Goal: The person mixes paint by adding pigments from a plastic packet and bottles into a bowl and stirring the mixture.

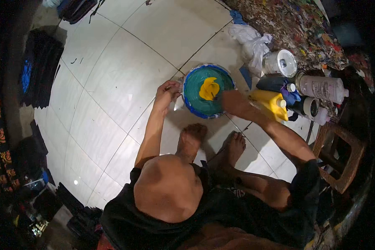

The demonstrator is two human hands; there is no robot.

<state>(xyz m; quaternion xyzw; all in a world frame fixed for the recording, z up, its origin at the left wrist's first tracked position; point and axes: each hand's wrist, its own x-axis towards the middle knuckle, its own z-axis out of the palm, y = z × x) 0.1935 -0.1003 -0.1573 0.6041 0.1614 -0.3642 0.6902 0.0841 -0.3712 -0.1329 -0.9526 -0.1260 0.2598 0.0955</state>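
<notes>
A round bucket stands on the tiled floor in front of my feet, its rim smeared with blue. Inside is green paint with a thick patch of yellow paint on top. My left hand is at the bucket's left side, its fingers closed on the edge. Over the right rim is my right hand, dark, slightly blurred and closed like a fist. What it holds is hidden; a small dark mark shows in the yellow beside it.
To the right are a yellow jerrycan, a white-lidded tub, a clear plastic bottle and dark containers. A plastic bag lies behind them. A brown wooden stool stands at right. Dark stacked material lies at left.
</notes>
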